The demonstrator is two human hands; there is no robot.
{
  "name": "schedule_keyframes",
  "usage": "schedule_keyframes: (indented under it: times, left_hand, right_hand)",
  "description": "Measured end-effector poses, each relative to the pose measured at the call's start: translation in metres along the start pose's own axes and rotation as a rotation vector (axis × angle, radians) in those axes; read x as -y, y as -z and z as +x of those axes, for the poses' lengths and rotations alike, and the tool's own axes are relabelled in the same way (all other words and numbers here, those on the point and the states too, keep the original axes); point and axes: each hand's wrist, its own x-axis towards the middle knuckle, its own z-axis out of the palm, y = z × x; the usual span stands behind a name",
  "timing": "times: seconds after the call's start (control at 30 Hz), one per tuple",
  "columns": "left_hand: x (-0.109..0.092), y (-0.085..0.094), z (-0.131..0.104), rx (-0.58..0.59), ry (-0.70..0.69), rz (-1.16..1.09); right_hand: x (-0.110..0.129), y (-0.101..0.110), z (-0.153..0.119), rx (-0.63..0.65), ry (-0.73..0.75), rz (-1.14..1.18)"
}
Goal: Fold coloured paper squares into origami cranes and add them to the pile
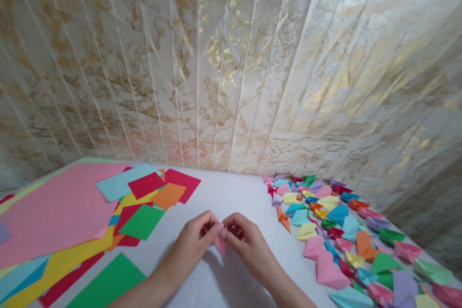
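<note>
Between my two hands is a small piece of folded pink paper (220,246), held just above the white table (231,192). My left hand (202,231) pinches its upper edge from the left between thumb and fingers. From the right, my right hand (241,233) pinches the same paper, with the thumbs almost touching at the top. Only a narrow pointed part hangs below the fingertips; the rest is hidden by them.
On the left lie colored paper sheets, among them a large pink sheet (68,202), a green square (142,222) and an orange square (169,195). Several folded paper pieces (337,214) cover the right side. A gold-patterned curtain (216,67) hangs behind the table.
</note>
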Motion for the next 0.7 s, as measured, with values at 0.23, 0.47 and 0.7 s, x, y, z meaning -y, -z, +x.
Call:
schedule_keyframes:
  times: [0.23, 0.47, 0.7]
  left_hand:
    - [0.007, 0.008, 0.0, 0.028, 0.023, -0.093]
    - [-0.005, 0.008, -0.005, 0.103, 0.029, -0.095]
    - [-0.004, 0.007, -0.008, 0.12, 0.026, -0.169]
  right_hand:
    - [-0.012, -0.015, 0.001, -0.011, -0.078, 0.349]
    - [-0.007, -0.013, 0.0, -0.028, -0.088, 0.463]
    - [-0.01, -0.012, 0.0, -0.121, -0.083, 0.492]
